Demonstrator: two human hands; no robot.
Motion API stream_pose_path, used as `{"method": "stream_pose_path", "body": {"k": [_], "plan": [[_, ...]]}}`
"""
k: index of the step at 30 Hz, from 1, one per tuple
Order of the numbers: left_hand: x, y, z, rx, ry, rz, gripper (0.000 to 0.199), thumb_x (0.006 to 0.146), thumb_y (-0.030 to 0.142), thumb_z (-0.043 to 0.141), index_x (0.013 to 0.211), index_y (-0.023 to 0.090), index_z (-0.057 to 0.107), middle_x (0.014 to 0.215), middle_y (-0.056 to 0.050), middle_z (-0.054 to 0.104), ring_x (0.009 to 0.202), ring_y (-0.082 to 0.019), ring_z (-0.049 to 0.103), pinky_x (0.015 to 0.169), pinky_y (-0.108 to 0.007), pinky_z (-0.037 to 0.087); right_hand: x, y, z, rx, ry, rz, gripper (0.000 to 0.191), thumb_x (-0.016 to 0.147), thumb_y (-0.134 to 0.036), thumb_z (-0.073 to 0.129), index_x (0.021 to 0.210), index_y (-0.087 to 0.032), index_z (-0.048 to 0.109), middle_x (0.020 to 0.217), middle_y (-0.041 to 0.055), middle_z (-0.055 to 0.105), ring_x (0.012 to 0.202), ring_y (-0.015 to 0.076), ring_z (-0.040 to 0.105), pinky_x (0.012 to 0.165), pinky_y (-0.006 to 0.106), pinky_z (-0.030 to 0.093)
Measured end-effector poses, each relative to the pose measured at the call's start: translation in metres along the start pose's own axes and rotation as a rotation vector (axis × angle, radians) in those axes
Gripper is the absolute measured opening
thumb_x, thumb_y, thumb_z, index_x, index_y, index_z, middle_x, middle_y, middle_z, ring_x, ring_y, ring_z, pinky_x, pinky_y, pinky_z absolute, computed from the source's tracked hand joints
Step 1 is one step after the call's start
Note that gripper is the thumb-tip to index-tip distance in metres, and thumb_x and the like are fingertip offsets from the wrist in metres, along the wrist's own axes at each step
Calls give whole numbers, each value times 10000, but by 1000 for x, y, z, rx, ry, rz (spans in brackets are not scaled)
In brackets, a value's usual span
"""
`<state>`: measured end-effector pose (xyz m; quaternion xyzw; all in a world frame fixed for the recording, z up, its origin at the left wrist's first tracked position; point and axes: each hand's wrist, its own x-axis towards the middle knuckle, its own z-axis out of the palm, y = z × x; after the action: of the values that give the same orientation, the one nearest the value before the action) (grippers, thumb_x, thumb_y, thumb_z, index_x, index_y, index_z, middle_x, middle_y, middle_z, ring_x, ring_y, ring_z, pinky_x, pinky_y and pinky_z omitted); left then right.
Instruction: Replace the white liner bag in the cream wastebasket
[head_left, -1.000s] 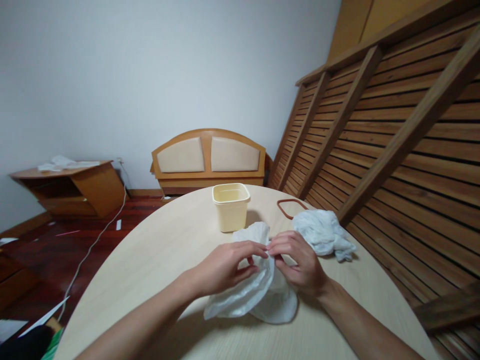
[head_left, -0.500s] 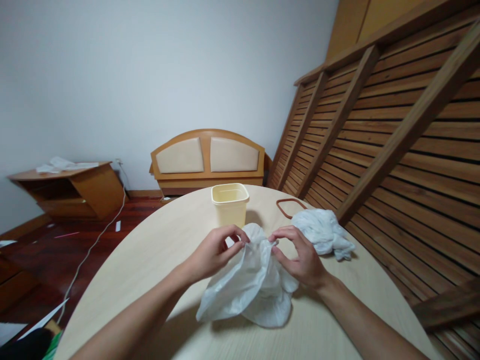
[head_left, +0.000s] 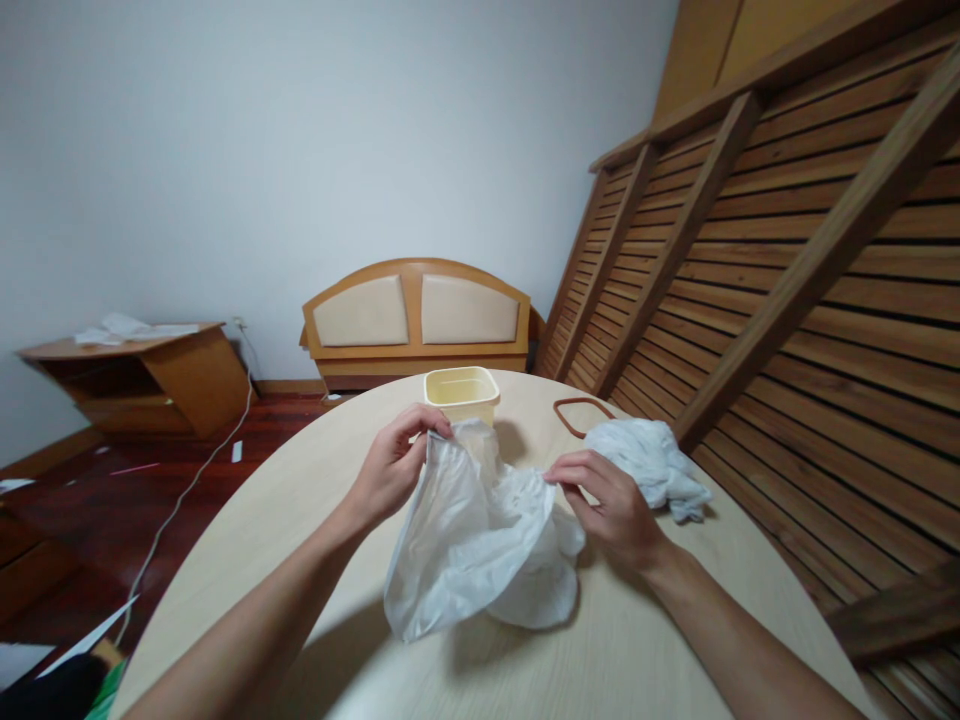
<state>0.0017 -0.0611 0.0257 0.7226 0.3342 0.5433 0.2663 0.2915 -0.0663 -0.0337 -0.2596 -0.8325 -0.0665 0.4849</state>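
Observation:
A thin white plastic bag (head_left: pixel 472 540) hangs between my two hands above the near middle of the table, its mouth spread partly open. My left hand (head_left: pixel 397 465) pinches its upper left edge. At the right edge of the bag, my right hand (head_left: pixel 607 500) holds the rim between thumb and fingers. Just behind the bag stands a pale yellow square bin (head_left: pixel 461 390), upright, its lower part hidden by the bag. A brown rectangular ring (head_left: pixel 574 415) lies to the right of the bin, beside a crumpled heap of white plastic bags (head_left: pixel 649 460).
The round pale wooden table (head_left: pixel 300 480) fills the foreground. A slatted wooden frame (head_left: pixel 750 300) leans along the right side. Behind are a headboard (head_left: pixel 416 310) and, at the left, a low cabinet (head_left: pixel 172 380) with papers.
My left hand has moved left and up, pulling the bag's edge away from my right hand. The bag's mouth is wider, and the bag now covers more of the bin's front.

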Motion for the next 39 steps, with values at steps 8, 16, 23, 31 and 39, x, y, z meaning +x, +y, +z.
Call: {"method": "stream_pose_path", "body": {"k": [8, 16, 23, 31, 39], "plan": [[4, 4, -7, -14, 187, -39, 129, 798, 248, 523, 685, 200, 565, 794, -34, 617, 823, -196, 582, 794, -298, 465, 0, 4, -9, -98, 150, 74, 233, 901, -83, 558, 961, -259, 699, 893, 33, 714, 853, 200, 699, 759, 350, 589], [4, -8, -19, 29, 361, -108, 149, 765, 309, 485, 656, 210, 508, 713, -5, 555, 683, -164, 504, 613, -254, 415, -2, 16, -18, -124, 191, 128, 240, 850, -94, 516, 819, -247, 699, 798, 26, 668, 777, 205, 661, 714, 360, 555], [9, -16, -23, 129, 454, -179, 262, 776, 377, 617, 633, 209, 476, 650, 22, 515, 601, -126, 450, 573, -235, 376, -12, 38, -31, -201, 292, 288, 212, 809, -131, 522, 664, -238, 634, 708, 19, 610, 720, 215, 609, 692, 371, 501], [12, -17, -23, 73, 517, -104, 312, 718, 352, 739, 706, 205, 464, 744, 30, 544, 661, -105, 499, 622, -208, 417, -14, 51, -24, -198, 420, 485, 173, 878, -225, 566, 891, -220, 738, 919, 72, 653, 893, 238, 647, 706, 370, 573], [16, -19, -29, 37, 449, -185, 339, 655, 323, 752, 872, 195, 524, 1164, -120, 685, 940, -199, 654, 725, -266, 492, -20, 61, -24, -103, 465, 679, 267, 920, -304, 535, 1073, -178, 713, 1107, 129, 738, 1010, 280, 693, 851, 461, 580]]}}
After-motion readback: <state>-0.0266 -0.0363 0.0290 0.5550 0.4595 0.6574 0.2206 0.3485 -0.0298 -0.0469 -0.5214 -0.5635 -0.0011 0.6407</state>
